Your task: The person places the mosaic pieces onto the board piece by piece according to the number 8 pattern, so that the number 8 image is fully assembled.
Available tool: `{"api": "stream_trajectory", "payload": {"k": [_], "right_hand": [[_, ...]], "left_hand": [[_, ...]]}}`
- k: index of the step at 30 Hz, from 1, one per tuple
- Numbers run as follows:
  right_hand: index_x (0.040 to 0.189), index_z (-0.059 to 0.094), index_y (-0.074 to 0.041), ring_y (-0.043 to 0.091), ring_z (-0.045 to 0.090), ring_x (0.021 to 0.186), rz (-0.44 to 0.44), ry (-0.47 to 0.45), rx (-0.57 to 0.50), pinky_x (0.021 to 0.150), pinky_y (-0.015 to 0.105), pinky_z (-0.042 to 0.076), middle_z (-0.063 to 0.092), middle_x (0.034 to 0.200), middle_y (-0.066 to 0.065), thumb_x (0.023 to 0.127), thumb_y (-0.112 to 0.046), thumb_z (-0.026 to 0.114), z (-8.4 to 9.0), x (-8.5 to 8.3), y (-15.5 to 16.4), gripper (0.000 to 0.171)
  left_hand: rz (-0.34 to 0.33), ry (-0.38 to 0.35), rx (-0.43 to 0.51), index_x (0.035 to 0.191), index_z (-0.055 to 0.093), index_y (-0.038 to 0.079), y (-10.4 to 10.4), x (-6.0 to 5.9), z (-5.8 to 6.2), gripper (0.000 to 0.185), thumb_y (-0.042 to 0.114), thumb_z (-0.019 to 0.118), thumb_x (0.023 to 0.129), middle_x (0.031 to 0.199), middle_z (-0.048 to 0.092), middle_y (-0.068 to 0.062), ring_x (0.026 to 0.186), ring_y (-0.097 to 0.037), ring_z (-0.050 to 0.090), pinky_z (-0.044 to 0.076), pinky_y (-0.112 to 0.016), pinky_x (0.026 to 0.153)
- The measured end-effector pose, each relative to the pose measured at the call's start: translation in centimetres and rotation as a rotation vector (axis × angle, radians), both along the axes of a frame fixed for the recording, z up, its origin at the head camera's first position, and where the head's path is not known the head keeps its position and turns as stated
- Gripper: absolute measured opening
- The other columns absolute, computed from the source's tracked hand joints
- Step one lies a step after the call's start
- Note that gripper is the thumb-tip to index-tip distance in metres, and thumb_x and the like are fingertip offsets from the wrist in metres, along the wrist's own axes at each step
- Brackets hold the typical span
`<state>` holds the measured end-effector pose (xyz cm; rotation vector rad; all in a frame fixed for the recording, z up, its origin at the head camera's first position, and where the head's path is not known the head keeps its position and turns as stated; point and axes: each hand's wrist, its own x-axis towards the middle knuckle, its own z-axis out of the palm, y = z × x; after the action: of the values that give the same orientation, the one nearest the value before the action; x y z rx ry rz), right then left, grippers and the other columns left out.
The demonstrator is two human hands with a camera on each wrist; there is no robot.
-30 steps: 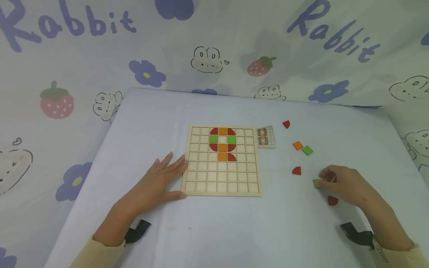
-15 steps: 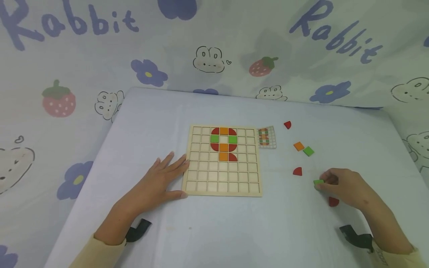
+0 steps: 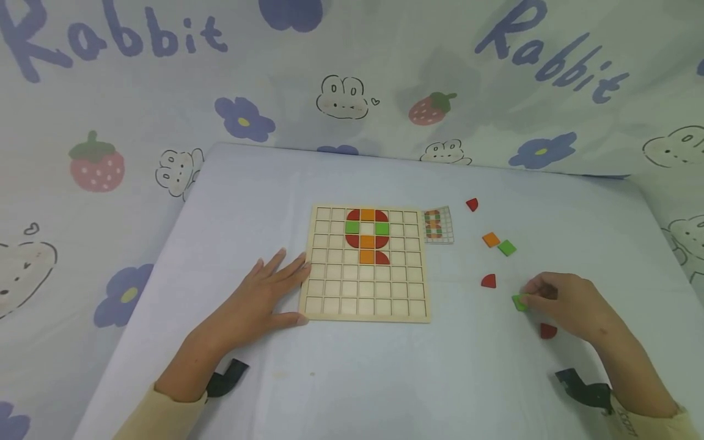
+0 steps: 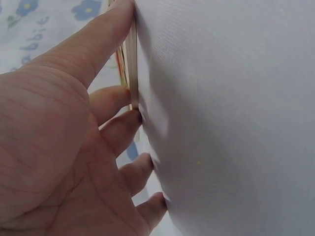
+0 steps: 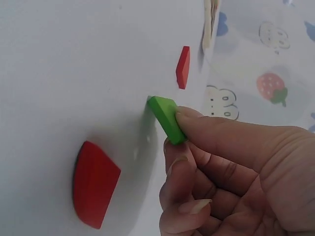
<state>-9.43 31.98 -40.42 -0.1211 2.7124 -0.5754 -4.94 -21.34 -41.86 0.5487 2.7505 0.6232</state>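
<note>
Right hand [image 3: 566, 302]: here it is, thumb and fingertips pinching a green square [image 3: 519, 302], the remaining fingers curled below.
Green square: right of the grid board [image 3: 365, 315], well apart from it, tilted; whether its lower edge touches the cloth, can't tell.
Left hand [image 3: 264, 293]: fingers spread, gripping nothing, tips and thumb at the board's left edge, apparently steadying it.
Step in hand: fetching a piece for the pattern, by the look of it.
Next move calls for: lifting, levelling, carrying left, probably to an unfilled lower cell matching the pattern card [image 3: 438, 225], then lining up with the ridges.
Edges: the card sits against the board's upper right side, worth avoiding.
Room: white cloth spans most of the way across; one red piece [image 3: 489, 281] lies near that path, another red piece [image 3: 548, 330] beside the right hand.
</note>
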Motion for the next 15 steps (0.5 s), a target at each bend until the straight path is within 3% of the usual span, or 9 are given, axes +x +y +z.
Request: {"api": "stream_trajectory", "payload": {"k": [9,15], "right_hand": [[0.106,0.074,-0.01,0.022,0.058,0.087,0.005,0.063,-0.09,0.065,0.027,0.049,0.067,0.09,0.0,0.098,-0.031,0.076,0.9,0.0,-1.8,0.023],[0.106,0.073,-0.006,0.021,0.059,0.081,0.019,0.088,-0.204,0.063,0.025,0.052,0.068,0.088,0.001,0.098,-0.025,0.077,1.7,-0.8,-5.0,0.02]], "left_hand": [[0.003,-0.003,-0.004,0.162,0.039,0.012,0.1,0.0,0.1,0.094,0.04,0.086,0.086,0.171,0.027,-0.002,0.16,-0.039,0.008,0.008,-0.064,0.126],[0.009,-0.007,0.0,0.163,0.038,0.012,0.1,0.0,0.1,0.094,0.04,0.086,0.086,0.171,0.027,-0.002,0.16,-0.038,0.007,0.008,-0.064,0.126]]}}
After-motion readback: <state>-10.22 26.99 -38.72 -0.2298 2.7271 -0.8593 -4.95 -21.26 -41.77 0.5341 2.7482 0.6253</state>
